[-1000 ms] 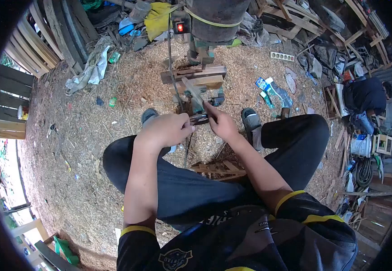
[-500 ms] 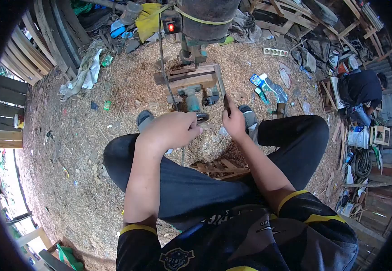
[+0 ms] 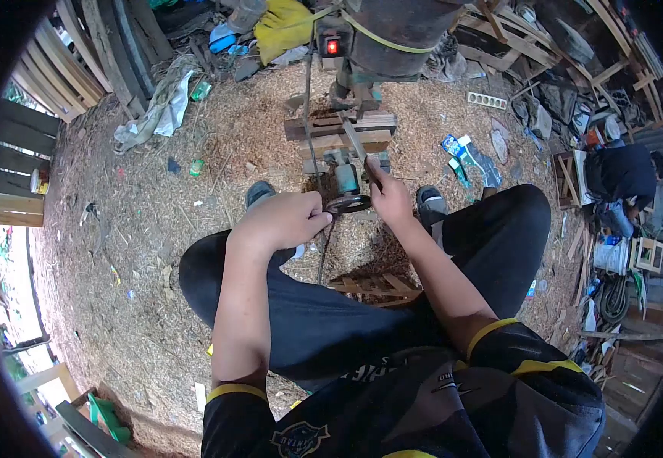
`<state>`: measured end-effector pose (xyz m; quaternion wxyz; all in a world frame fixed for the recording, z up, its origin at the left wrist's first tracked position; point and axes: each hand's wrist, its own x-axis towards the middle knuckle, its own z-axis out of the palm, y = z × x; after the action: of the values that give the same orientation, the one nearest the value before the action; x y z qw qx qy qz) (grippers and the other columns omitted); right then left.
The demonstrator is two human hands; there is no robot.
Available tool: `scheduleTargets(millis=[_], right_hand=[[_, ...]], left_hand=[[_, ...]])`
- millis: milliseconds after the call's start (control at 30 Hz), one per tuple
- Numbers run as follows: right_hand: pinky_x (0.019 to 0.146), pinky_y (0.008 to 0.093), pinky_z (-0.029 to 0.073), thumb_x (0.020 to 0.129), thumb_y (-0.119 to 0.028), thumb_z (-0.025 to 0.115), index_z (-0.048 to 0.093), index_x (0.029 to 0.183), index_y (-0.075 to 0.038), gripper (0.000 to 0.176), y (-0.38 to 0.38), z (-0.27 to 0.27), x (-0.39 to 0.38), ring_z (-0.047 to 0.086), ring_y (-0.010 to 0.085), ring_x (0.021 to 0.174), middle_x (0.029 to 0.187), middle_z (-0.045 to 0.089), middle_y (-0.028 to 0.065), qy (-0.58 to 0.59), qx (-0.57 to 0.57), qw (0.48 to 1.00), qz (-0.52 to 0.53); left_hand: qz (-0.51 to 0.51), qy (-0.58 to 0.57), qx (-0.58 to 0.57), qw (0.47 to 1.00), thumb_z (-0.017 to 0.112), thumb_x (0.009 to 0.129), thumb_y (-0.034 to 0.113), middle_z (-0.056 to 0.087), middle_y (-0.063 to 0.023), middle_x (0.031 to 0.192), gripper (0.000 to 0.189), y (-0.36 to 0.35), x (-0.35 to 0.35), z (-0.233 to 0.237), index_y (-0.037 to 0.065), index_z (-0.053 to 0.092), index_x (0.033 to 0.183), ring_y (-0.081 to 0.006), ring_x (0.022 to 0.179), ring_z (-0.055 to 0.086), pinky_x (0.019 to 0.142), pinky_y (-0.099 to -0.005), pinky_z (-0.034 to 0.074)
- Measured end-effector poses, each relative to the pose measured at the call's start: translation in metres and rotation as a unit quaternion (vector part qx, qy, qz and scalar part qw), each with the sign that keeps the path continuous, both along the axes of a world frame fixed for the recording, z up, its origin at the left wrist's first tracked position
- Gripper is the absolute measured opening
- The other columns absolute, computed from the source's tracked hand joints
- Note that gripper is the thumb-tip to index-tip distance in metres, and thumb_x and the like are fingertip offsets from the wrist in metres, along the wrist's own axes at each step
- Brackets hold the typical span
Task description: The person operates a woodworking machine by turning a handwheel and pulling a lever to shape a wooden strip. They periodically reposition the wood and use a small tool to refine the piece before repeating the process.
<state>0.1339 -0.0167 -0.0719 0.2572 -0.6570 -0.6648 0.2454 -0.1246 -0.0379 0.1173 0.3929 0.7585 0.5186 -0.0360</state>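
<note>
My left hand [image 3: 276, 223] is closed at the left rim of a dark round handwheel [image 3: 349, 204], fingers curled and thumb against it. The handwheel sits at the front of a green metal vise [image 3: 345, 180] below a machine. Wooden blocks [image 3: 356, 143] lie across behind the vise. My right hand [image 3: 391, 201] is wrapped round the dark lower end of a long, thin, flat stick [image 3: 356, 143]. Its far end reaches over the wooden blocks, and I cannot make out its exact kind.
A large dark machine body [image 3: 404, 38] with a lit red switch [image 3: 333, 47] hangs above the vise. A cable runs down beside it. Wood shavings cover the ground. A small wooden frame [image 3: 377, 286] lies between my legs. Another person [image 3: 623, 175] bends over at the right.
The stick's far end has swung left over the wooden blocks. My left hand has shifted round to the handwheel's left side, showing more of the wheel. The whole view has also shifted somewhat.
</note>
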Motion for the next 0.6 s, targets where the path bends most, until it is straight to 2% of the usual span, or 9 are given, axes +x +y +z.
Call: scheduleTargets(millis=[67,167,267,300,400,600], right_hand=[[0.079,0.0545,0.055,0.090,-0.016,0.060,0.058,0.144,-0.028,0.055,0.005,0.000,-0.004,0.068,0.0454,0.088,0.095,0.071,0.0252,-0.009,0.005,1.000,0.010],[0.080,0.0543,0.055,0.091,-0.017,0.059,0.057,0.145,-0.031,0.056,0.008,-0.001,-0.010,0.068,0.0448,0.088,0.097,0.071,0.0240,-0.016,0.009,0.999,0.041],[0.080,0.0542,0.056,0.091,-0.018,0.058,0.053,0.148,-0.034,0.059,0.021,0.011,-0.022,0.068,0.0440,0.089,0.099,0.072,0.0228,-0.081,-0.047,0.983,0.160],[0.081,0.0537,0.056,0.091,-0.018,0.058,0.051,0.149,-0.037,0.062,0.021,0.049,-0.034,0.068,0.0434,0.088,0.098,0.072,0.0211,-0.147,-0.102,0.965,0.193],[0.078,0.0542,0.056,0.090,-0.018,0.059,0.051,0.150,-0.035,0.063,0.012,0.040,-0.041,0.069,0.0428,0.085,0.095,0.072,0.0213,-0.043,-0.014,0.984,0.172],[0.072,0.0533,0.056,0.088,-0.016,0.060,0.050,0.151,-0.026,0.064,-0.012,0.032,-0.022,0.069,0.0418,0.082,0.094,0.071,0.0216,-0.048,0.069,0.993,0.086]], left_hand=[[0.009,-0.004,-0.006,1.000,0.061,0.099,0.037,0.070,-0.0173,0.090,0.033,-0.002,-0.009,-0.007,0.004,0.063,0.100,-0.0361,0.086,0.068,0.074,-0.0434,0.051],[0.025,0.000,-0.016,1.000,0.061,0.100,0.037,0.070,-0.0179,0.092,0.034,-0.005,-0.021,-0.013,0.004,0.063,0.101,-0.0365,0.087,0.068,0.075,-0.0441,0.051],[0.047,0.006,0.016,0.999,0.063,0.097,0.038,0.073,-0.0179,0.091,0.034,-0.011,-0.028,-0.014,0.004,0.068,0.098,-0.0378,0.091,0.070,0.080,-0.0470,0.053],[0.049,0.007,0.014,0.999,0.063,0.097,0.038,0.073,-0.0179,0.092,0.034,-0.012,-0.030,-0.015,0.004,0.068,0.098,-0.0379,0.091,0.070,0.080,-0.0470,0.053],[0.047,0.009,0.009,0.999,0.062,0.097,0.038,0.073,-0.0180,0.092,0.034,-0.011,-0.033,-0.015,0.004,0.068,0.098,-0.0382,0.091,0.070,0.080,-0.0469,0.053],[0.021,-0.008,-0.001,1.000,0.060,0.100,0.037,0.070,-0.0180,0.094,0.035,-0.011,-0.021,-0.002,0.003,0.063,0.101,-0.0375,0.088,0.067,0.077,-0.0447,0.051]])
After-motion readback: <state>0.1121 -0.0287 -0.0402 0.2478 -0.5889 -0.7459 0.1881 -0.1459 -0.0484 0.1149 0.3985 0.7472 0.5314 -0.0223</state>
